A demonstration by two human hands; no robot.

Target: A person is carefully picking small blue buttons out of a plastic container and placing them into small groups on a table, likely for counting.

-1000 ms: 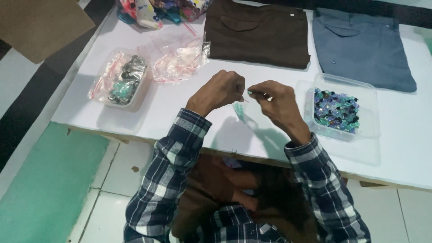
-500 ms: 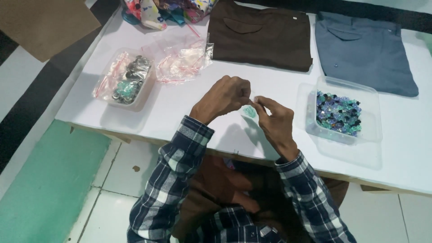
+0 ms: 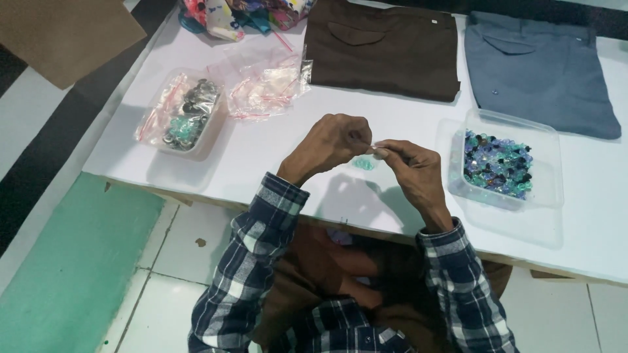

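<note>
pinching fingertips of left hand [image 3: 333, 140] and right hand [image 3: 409, 167] above teal beads [image 3: 363, 163]

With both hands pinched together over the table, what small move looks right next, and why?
Probably a short reach by the right hand to the clear tub of beads beside it: fingertips of the left hand and the right meet on something too small to identify.

Table [image 3: 275, 163] layout: bead tub [image 3: 500, 163] right, button tub [image 3: 186, 114] left, two folded shirts [image 3: 386, 46] behind, bags [image 3: 268, 85] between
</note>
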